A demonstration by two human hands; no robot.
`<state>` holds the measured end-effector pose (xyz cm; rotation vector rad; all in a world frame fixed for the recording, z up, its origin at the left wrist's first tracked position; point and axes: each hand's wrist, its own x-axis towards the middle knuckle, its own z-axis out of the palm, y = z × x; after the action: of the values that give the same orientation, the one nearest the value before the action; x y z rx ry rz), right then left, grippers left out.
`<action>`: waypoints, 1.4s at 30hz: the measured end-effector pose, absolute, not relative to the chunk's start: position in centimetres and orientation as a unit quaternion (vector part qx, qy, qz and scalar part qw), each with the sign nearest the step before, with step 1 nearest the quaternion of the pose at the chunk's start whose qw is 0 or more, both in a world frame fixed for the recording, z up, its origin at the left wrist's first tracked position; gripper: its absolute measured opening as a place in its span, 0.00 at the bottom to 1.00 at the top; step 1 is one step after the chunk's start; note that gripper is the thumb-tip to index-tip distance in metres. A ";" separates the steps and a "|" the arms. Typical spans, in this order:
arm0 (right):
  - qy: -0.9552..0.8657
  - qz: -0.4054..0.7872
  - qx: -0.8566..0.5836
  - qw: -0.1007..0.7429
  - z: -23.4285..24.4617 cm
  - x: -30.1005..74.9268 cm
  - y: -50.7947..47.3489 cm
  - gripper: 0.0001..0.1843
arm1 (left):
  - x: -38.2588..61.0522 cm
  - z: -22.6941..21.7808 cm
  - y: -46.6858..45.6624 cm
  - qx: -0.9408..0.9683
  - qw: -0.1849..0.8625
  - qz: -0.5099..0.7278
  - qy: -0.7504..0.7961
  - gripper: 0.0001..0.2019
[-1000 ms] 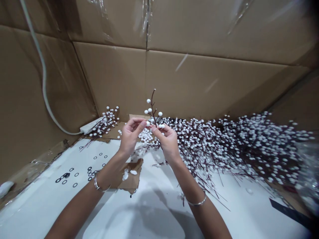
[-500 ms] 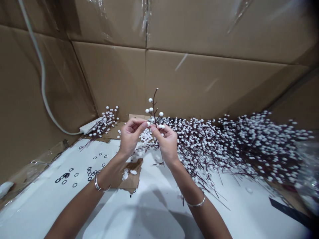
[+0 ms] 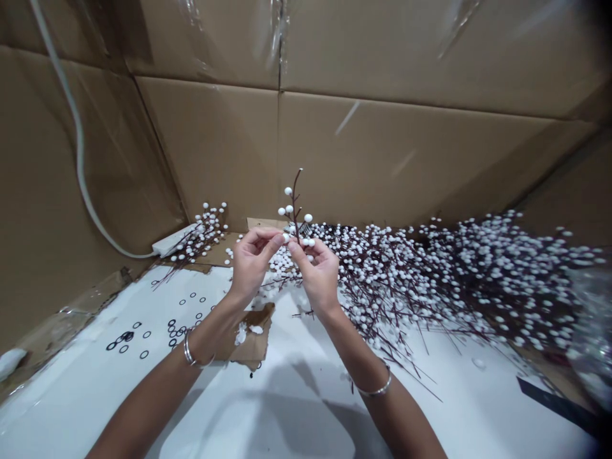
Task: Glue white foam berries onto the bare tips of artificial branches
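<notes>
Upright between my hands stands an artificial berry branch (image 3: pixel 295 203), a dark brown stem with several white berries and a few bare twig ends. My right hand (image 3: pixel 319 274) pinches its stem between thumb and fingers. On the other side my left hand (image 3: pixel 251 261) is closed on a single white berry (image 3: pixel 285 238), held against the branch. Whether that berry sits on a twig is hidden by my fingertips. Behind and below the hands lies a heap of loose white berries (image 3: pixel 282 260).
A large pile of white-berried branches (image 3: pixel 396 274) spreads along the back right. A smaller bunch (image 3: pixel 203 233) leans over a white power strip (image 3: pixel 174 242) at the left. Black rings (image 3: pixel 127 336) and a torn cardboard piece (image 3: pixel 255 350) lie on the white table (image 3: pixel 306 395). Cardboard walls (image 3: pixel 205 140) stand behind.
Both hands stay almost in place, still pinching the berry and the stem. The branch has shifted very slightly left.
</notes>
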<state>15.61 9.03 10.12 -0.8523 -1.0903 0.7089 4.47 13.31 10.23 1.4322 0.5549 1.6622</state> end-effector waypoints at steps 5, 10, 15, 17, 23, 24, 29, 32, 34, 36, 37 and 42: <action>-0.490 0.319 -0.382 0.716 10.0 15.6 9.1 0.11 | 4.6 10.3 13.1 0.566 0.430 0.666 0.226 0.09; -0.480 0.355 -0.387 0.703 10.2 15.7 9.3 0.11 | 3.9 10.7 13.8 0.591 0.449 0.633 0.220 0.12; -0.428 0.429 -0.352 0.713 10.4 16.3 9.9 0.11 | 2.2 11.6 14.7 0.649 0.490 0.536 0.228 0.20; -0.402 0.455 -0.337 0.719 10.6 16.7 10.0 0.12 | 1.6 11.8 14.7 0.715 0.491 0.433 0.246 0.15; -0.366 0.499 -0.328 0.714 11.5 17.4 9.9 0.15 | 2.5 11.4 13.6 0.807 0.541 0.195 0.138 0.08; -0.367 0.505 -0.323 0.712 11.6 17.5 9.8 0.15 | 2.9 11.2 13.5 0.797 0.552 0.206 0.131 0.08; -0.384 0.552 -0.289 0.682 12.0 18.2 9.5 0.12 | 3.5 10.8 13.5 0.778 0.545 0.273 0.153 0.09; -0.390 0.567 -0.259 0.678 12.4 19.0 9.4 0.16 | 2.9 10.8 13.9 0.784 0.517 0.290 0.187 0.10; -0.400 0.526 -0.263 0.703 12.6 19.6 9.4 0.18 | 2.6 10.8 14.2 0.789 0.497 0.294 0.210 0.09; -0.419 0.470 -0.288 0.721 12.9 20.0 9.4 0.18 | 2.5 10.5 14.4 0.800 0.470 0.299 0.223 0.07; -0.424 0.444 -0.305 0.728 13.0 20.2 9.5 0.17 | 2.7 10.3 14.4 0.807 0.455 0.303 0.223 0.07; -0.351 0.359 -0.341 0.795 12.8 20.3 10.1 0.12 | 3.6 9.4 14.2 0.841 0.391 0.320 0.194 0.06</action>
<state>20.34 10.07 12.82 -0.7332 -0.7538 0.7721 3.60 14.21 9.40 2.1360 0.4941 0.8129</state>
